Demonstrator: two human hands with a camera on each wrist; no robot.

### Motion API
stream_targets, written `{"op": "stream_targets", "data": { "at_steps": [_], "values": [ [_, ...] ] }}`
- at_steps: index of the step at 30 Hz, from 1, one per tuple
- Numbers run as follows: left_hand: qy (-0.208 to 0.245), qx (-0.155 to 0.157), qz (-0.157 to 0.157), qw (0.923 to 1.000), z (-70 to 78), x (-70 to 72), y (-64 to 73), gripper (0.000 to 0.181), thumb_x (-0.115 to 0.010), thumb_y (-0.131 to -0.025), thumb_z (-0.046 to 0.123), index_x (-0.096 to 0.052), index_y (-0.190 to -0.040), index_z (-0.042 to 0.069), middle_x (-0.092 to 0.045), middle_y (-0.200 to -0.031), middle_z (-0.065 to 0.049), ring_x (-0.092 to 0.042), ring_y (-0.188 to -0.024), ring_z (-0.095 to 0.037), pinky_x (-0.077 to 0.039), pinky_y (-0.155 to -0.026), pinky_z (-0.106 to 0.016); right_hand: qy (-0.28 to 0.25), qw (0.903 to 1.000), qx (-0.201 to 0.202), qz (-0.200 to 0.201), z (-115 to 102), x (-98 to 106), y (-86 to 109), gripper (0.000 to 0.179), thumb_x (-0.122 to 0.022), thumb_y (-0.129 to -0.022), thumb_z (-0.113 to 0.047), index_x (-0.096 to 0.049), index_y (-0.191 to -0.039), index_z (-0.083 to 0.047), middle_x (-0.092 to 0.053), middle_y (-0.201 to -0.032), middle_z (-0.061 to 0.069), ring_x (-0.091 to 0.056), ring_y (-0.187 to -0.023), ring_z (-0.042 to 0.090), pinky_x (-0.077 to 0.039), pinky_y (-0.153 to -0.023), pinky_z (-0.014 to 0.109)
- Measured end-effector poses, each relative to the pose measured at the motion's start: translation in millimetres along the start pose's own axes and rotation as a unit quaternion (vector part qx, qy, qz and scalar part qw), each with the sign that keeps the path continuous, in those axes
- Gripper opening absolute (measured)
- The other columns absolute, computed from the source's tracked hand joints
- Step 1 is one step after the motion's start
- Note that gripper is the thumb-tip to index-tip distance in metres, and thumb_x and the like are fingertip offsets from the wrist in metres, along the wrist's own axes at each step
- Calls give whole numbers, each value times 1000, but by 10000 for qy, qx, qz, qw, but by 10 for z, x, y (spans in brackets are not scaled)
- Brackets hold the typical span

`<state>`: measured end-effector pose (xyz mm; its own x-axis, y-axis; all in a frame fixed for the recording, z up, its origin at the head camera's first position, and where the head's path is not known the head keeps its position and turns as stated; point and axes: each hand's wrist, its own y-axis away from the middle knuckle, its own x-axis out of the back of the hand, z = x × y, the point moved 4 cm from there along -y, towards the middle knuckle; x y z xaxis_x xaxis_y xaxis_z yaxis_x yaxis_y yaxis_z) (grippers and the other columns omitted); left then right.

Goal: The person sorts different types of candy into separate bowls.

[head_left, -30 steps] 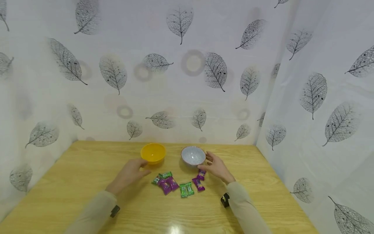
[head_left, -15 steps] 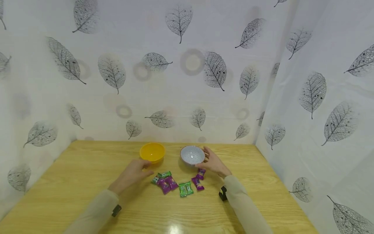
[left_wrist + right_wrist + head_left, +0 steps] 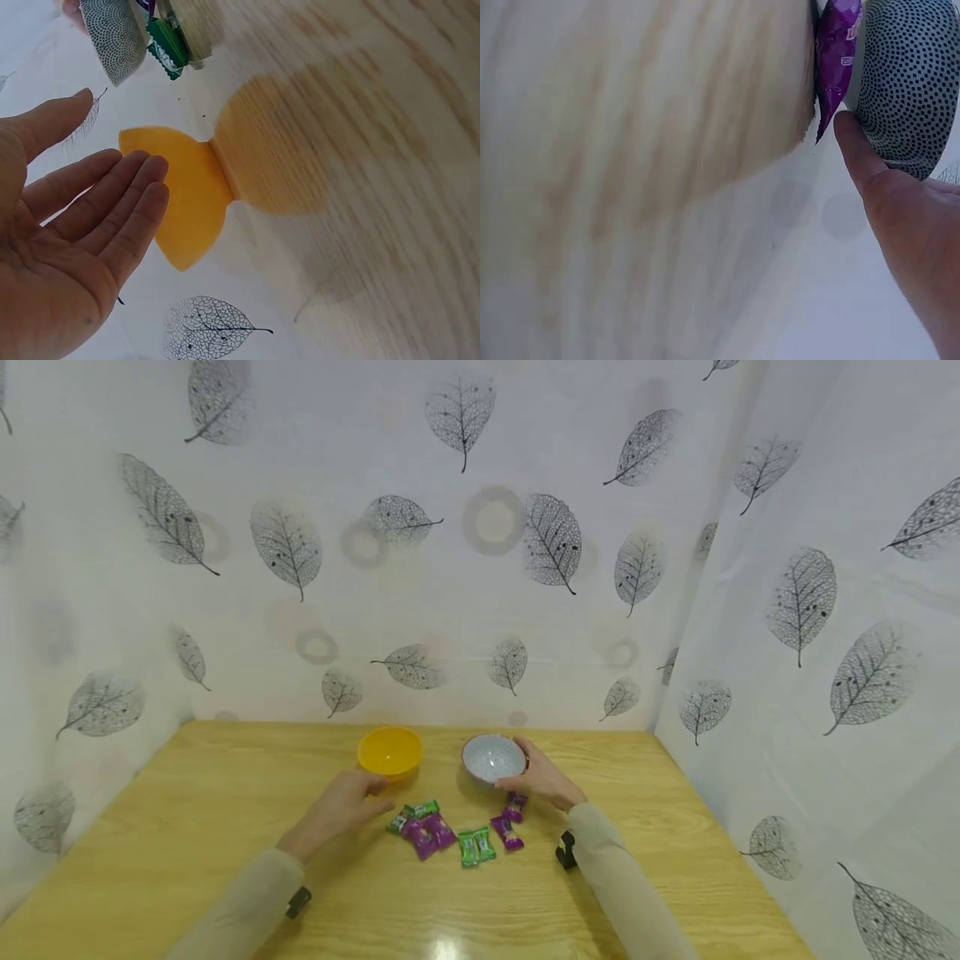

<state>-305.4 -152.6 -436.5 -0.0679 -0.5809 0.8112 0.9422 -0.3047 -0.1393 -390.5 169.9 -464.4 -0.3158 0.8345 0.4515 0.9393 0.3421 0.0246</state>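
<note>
A yellow bowl (image 3: 391,752) stands at the back of the table. My left hand (image 3: 341,810) is just in front of it, holding nothing; in the left wrist view its straight fingers overlap the side of the yellow bowl (image 3: 191,199). To the right is a grey bowl (image 3: 492,758) with a reddish rim. My right hand (image 3: 549,778) grips its right side, thumb near and fingers on the far side. The right wrist view shows the thumb (image 3: 859,150) against the dark-dotted outside of this bowl (image 3: 911,82). A purple candy packet (image 3: 838,60) lies close beside it.
In front of the yellow bowl lies a cluster of purple packets (image 3: 431,835) and green packets (image 3: 424,808). Two green packets (image 3: 477,846) and two purple ones, one nearer me (image 3: 507,832), lie further right. A leaf-patterned curtain (image 3: 420,577) borders the wooden table (image 3: 375,906).
My right hand has moved left and closed in around the right side of the grey bowl. The left hand has shifted slightly right. Bowls and packets stay in place.
</note>
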Motion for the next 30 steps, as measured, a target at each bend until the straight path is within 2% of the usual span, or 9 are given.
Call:
{"op": "stream_targets", "data": {
  "at_steps": [4,7,9,12,17,22,24,27,30],
  "values": [
    [28,-47,8,10000,12,14,0,30,-71,-89,20,-69,-110,-1,-71,-110,-21,-67,-102,-35,-54,-91,-51,-526,9985,12,-172,36,23,-1,96,-78,-84,-18,-17,-155,-3,-23,-159,22,-30,-142,44,-37,-113,51],
    [51,-48,17,10000,14,20,7,27,-71,-89,20,-70,-107,1,-72,-104,-17,-68,-96,-31,-56,-88,-49,-599,9975,72,-367,48,31,8,98,-78,-83,-13,-13,-156,-4,-18,-161,20,-24,-145,43,-34,-114,51],
    [35,-84,-22,10000,13,13,12,20,-72,-88,21,-72,-99,4,-73,-97,-12,-67,-91,-26,-56,-85,-47,-560,9971,120,-502,58,28,9,102,-80,-82,-12,-10,-156,-3,-17,-161,21,-24,-145,44,-33,-115,52],
    [99,-51,-114,9999,0,-13,8,18,-73,-88,21,-72,-97,5,-73,-94,-8,-66,-87,-20,-57,-83,-44,-522,9967,159,-609,52,16,16,106,-81,-81,-12,-7,-157,-4,-15,-161,22,-24,-145,44,-33,-115,52],
    [233,-132,-244,9993,-11,-53,-20,28,-74,-85,18,-70,-105,-2,-73,-98,-14,-66,-87,-20,-58,-82,-41,-483,9969,188,-588,27,15,20,104,-80,-81,-11,-8,-157,-4,-16,-161,23,-26,-144,45,-35,-113,53],
    [217,-233,-323,9990,10,-69,-20,28,-74,-85,18,-70,-104,-3,-73,-95,-12,-67,-84,-19,-58,-80,-40,-597,9966,97,-554,41,17,19,105,-82,-79,-12,-12,-157,-6,-17,-161,22,-24,-145,45,-34,-114,54],
    [230,-240,-335,9989,12,-74,-21,27,-73,-86,19,-70,-104,-2,-73,-94,-11,-67,-85,-19,-58,-81,-41,-682,9961,50,-550,61,24,22,103,-81,-80,-14,-13,-157,-7,-16,-161,23,-24,-144,46,-36,-113,52],
    [232,-234,-318,9989,22,-72,-25,27,-72,-88,19,-70,-104,-2,-73,-95,-11,-67,-86,-20,-57,-82,-42,-1196,9906,-35,-658,91,32,27,94,-73,-88,-12,-11,-157,-8,-12,-160,27,-28,-142,48,-43,-108,49],
    [250,-148,-280,9992,44,-54,-21,26,-71,-89,19,-71,-105,-1,-73,-97,-10,-66,-88,-20,-57,-84,-42,-1910,9788,-121,-735,125,48,25,80,-60,-96,-7,-9,-157,-7,-11,-158,32,-34,-138,50,-48,-104,47]
  ]
}}
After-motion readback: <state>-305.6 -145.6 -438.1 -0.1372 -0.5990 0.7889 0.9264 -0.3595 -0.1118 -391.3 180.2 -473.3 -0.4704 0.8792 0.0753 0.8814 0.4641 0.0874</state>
